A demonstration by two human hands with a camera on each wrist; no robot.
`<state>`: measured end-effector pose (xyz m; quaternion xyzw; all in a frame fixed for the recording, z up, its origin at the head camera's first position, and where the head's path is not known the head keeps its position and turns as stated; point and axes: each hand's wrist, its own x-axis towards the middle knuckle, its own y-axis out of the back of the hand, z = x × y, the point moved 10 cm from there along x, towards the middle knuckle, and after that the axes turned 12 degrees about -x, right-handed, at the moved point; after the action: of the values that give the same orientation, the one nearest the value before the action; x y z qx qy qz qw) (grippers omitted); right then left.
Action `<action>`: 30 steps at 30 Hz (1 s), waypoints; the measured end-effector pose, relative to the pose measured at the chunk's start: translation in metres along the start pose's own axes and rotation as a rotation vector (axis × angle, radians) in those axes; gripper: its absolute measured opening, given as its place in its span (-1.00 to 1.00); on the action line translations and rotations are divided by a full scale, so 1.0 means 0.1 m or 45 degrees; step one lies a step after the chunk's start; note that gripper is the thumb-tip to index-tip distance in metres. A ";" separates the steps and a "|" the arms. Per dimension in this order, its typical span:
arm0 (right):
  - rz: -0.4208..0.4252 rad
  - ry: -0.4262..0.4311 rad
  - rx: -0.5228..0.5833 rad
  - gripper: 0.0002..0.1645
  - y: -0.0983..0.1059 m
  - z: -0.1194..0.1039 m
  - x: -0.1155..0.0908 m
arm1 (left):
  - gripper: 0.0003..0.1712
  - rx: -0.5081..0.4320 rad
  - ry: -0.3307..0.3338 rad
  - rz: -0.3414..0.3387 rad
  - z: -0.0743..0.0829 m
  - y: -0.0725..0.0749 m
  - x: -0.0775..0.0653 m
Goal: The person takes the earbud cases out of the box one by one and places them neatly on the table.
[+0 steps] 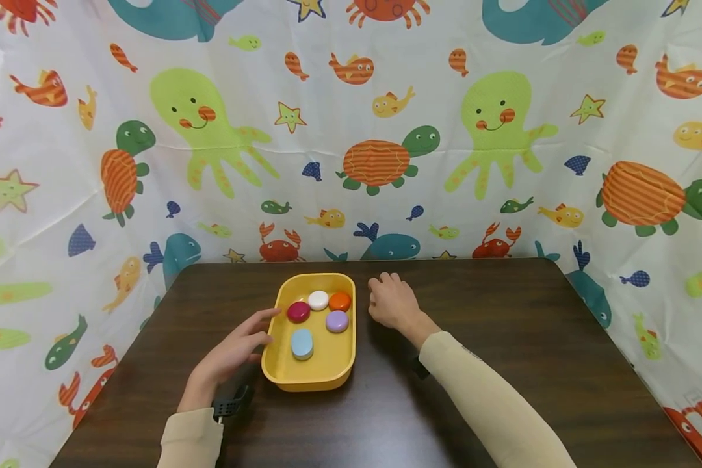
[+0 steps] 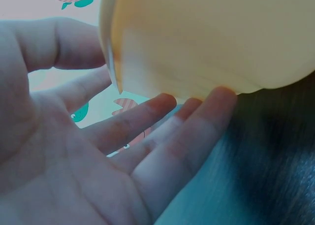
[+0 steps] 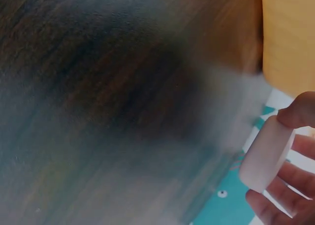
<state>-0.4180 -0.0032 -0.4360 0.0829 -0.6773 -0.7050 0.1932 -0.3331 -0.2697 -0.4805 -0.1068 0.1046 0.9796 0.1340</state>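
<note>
A yellow tray (image 1: 324, 369) on the dark table holds several smooth rounded pieces: dark red (image 1: 298, 312), white (image 1: 318, 300), orange (image 1: 340, 301), lilac (image 1: 337, 322) and, nearer the front, a thicker light blue one (image 1: 301, 344). My left hand (image 1: 234, 354) is at the tray's left side, its fingers extended against the outer wall (image 2: 206, 43). Just right of the tray, my right hand (image 1: 393, 302) pinches a pale, pinkish-white rounded piece (image 3: 267, 153) between thumb and fingers. That piece is hidden in the head view.
The dark wooden table (image 1: 503, 338) extends on both sides of the tray. A white curtain (image 1: 322, 214) printed with sea animals hangs behind the table and along its sides.
</note>
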 end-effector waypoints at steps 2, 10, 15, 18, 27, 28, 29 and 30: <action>-0.011 -0.006 -0.001 -0.59 -0.06 0.00 0.01 | -0.27 0.000 0.001 -0.002 -0.01 -0.01 0.00; -0.100 -0.016 -0.024 -0.62 -0.23 -0.01 -0.01 | -0.27 -0.005 0.020 0.010 -0.02 -0.01 -0.01; -0.107 -0.023 -0.005 -0.64 -0.26 -0.01 -0.01 | -0.27 0.001 0.019 0.012 0.00 -0.01 0.00; -0.092 -0.021 0.001 -0.66 -0.25 -0.02 -0.01 | -0.26 0.005 0.019 0.009 0.00 0.00 0.00; -0.063 -0.012 0.013 -0.70 -0.24 -0.02 0.00 | -0.27 0.004 0.019 0.004 0.00 -0.01 0.01; -0.060 -0.011 0.017 -0.70 -0.23 -0.01 0.00 | -0.27 0.001 0.017 0.002 0.00 -0.01 0.01; -0.057 -0.013 0.020 -0.69 -0.21 -0.01 0.00 | -0.27 0.001 0.016 -0.001 0.00 -0.01 0.00; -0.052 -0.013 0.023 -0.68 -0.20 0.00 0.00 | -0.27 0.000 0.015 -0.002 0.01 -0.02 0.00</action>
<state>-0.4213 -0.0034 -0.4556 0.0948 -0.6827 -0.7031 0.1746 -0.3331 -0.2680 -0.4801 -0.1126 0.1053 0.9789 0.1342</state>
